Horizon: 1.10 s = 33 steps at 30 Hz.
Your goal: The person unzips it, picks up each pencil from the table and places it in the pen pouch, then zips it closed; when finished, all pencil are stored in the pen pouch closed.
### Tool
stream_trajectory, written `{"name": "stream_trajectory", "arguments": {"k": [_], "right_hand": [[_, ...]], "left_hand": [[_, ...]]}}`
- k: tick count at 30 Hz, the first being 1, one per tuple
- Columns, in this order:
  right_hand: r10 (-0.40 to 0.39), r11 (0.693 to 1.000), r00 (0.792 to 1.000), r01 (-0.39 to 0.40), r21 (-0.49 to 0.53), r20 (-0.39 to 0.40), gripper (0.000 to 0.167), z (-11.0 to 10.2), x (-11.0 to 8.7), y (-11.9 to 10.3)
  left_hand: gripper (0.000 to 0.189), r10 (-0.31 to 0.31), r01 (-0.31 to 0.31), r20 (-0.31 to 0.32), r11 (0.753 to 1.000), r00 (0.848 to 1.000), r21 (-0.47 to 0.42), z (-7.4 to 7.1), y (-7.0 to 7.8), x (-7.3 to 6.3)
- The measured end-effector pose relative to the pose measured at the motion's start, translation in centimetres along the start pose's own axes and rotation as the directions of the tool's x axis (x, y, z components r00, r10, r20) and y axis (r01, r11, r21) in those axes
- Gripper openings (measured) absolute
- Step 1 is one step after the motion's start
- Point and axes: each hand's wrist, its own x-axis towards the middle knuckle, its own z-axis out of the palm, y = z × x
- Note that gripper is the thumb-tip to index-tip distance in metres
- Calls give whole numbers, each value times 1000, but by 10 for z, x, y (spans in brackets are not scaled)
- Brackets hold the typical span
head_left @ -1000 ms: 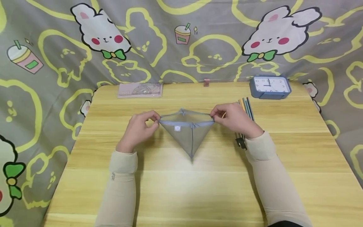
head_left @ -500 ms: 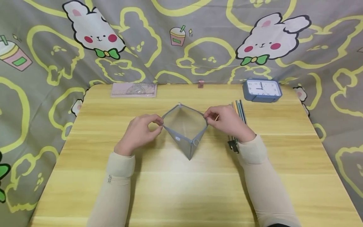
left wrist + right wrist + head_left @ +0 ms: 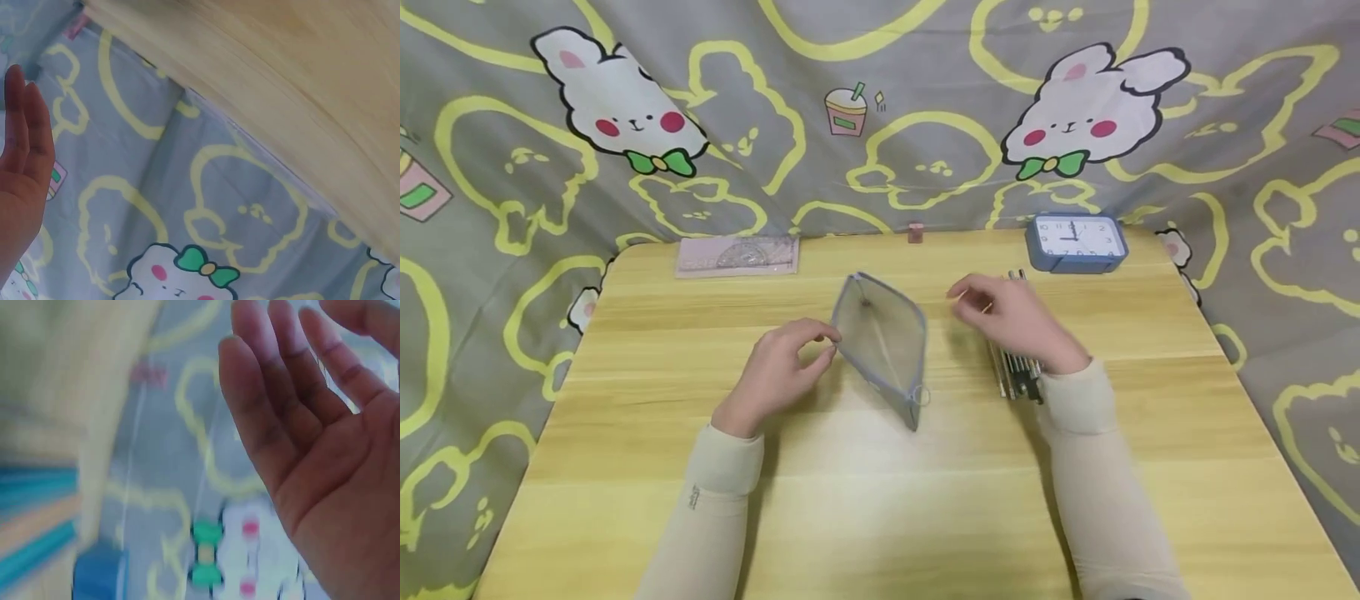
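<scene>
A grey mesh zip pouch (image 3: 895, 329) stands with its mouth spread wide, a ring pull at its near corner. My left hand (image 3: 784, 367) pinches the left side of its rim. My right hand (image 3: 1015, 321) hovers apart from the pouch, fingers loosely bent and holding nothing. Under it lies a bundle of slim pencils (image 3: 1000, 367), with a black binder clip (image 3: 1028, 386) at the near end; the hand covers their middle. In the right wrist view the pencils (image 3: 37, 494) are blurred teal and orange. The left wrist view shows part of the left hand (image 3: 25, 162), not the pouch.
A blue alarm clock (image 3: 1077, 243) stands at the back right of the wooden table (image 3: 850, 517). Flat at the back left lies a pink ruler set (image 3: 737, 256). A small reddish piece (image 3: 915, 232) is at the back edge, against a patterned curtain (image 3: 775, 108).
The right hand has let go of the pouch rim and moved right, over the pencils. The pouch has opened wider and turned, still pinched by the left hand. The head view has shifted slightly.
</scene>
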Motion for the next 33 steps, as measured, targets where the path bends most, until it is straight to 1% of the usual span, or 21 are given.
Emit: {"name": "stream_trajectory", "arguments": {"k": [2,3,5,7,9,13,17,20,24,27,30,33], "right_hand": [[82,996,994,-83,-15,-66,22,-15,-8,14],[133,991,987,-135,-24,-87,24,-22,-13,22],[218,973,969,-224,-46,-114,28,-39,-19,35],[285,953,955,-292,-77,-85,32,-47,-24,47],[333,937,943,-334,-104,-29,35,-47,-24,60],[385,912,922,-374,-170,36,38,-39,-21,83],[417,897,907,-400,-189,61,36,-34,-23,94],[438,889,895,-417,-189,81,34,-31,-24,96],[460,872,884,-430,-234,90,32,-32,-22,91],[468,858,880,-432,-278,76,26,-31,-20,89],[483,844,873,-447,-296,60,18,-29,-18,89],[496,841,867,-467,-273,41,22,-30,-20,88]], "left_hand": [[16,1,-1,3,1000,1000,-4,3,2,-2],[16,0,0,6,1000,1000,-5,4,2,-3],[16,4,-4,-1,1000,1000,-3,1,5,-1],[17,-1,1,-10,1000,1000,-4,-2,7,-2],[17,-7,7,-27,1000,1000,-6,-5,7,-4],[17,-8,8,-53,1000,999,-9,-11,8,-4],[16,-10,9,-37,1000,999,-9,-14,8,0],[16,-15,15,-23,1000,1000,-3,-16,9,2],[16,-8,8,-24,1000,1000,2,-16,7,4],[16,-3,3,-31,1000,1000,0,-14,5,2],[17,1,-1,-29,1000,1000,-1,-13,4,0],[18,5,-5,-20,1000,1000,-4,-9,2,0]]}}
